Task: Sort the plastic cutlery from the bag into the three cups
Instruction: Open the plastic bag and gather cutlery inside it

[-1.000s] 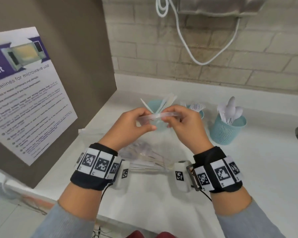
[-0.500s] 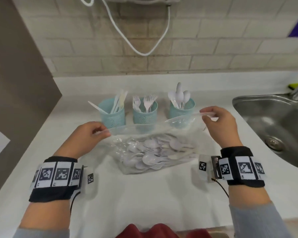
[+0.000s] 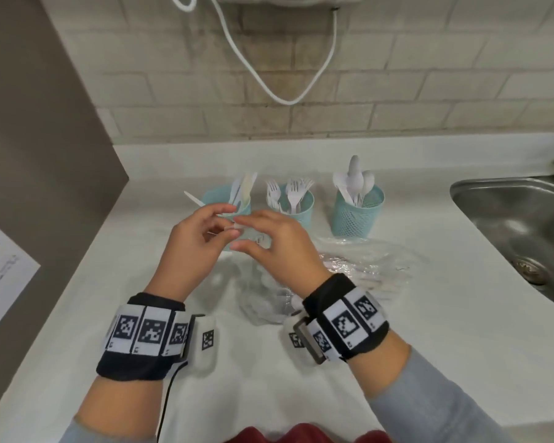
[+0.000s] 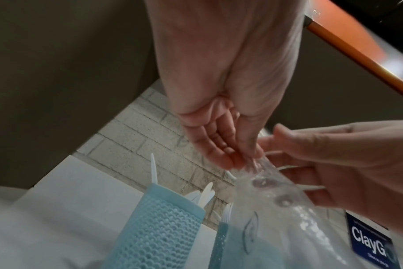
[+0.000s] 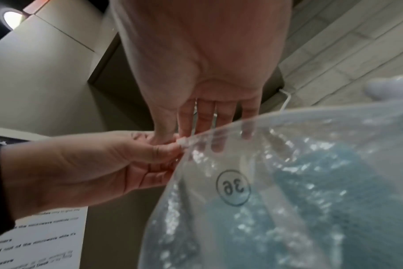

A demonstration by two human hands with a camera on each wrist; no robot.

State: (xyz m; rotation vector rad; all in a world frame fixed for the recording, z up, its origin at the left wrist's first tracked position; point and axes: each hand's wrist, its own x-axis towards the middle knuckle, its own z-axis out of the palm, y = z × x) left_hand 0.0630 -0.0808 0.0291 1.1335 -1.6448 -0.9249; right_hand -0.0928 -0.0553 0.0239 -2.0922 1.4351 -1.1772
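Both hands pinch the clear bag's (image 3: 359,266) top edge: left hand (image 3: 194,241), right hand (image 3: 275,247); three cups (image 3: 355,215) beyond them.

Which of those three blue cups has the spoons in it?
The rightmost cup, nearest the sink. Rounded spoon bowls stick out of it; the middle cup shows fork tines, the left cup flat knives.

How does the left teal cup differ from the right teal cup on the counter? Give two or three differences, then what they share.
The left teal cup holds white plastic knives, while the right teal cup holds white spoons. The left cup is partly hidden behind the person's left hand and right hand; the right cup stands in full view. One knife leans out sideways from the left cup; the right cup's spoons stand close together. Both are teal mesh cups standing upright.
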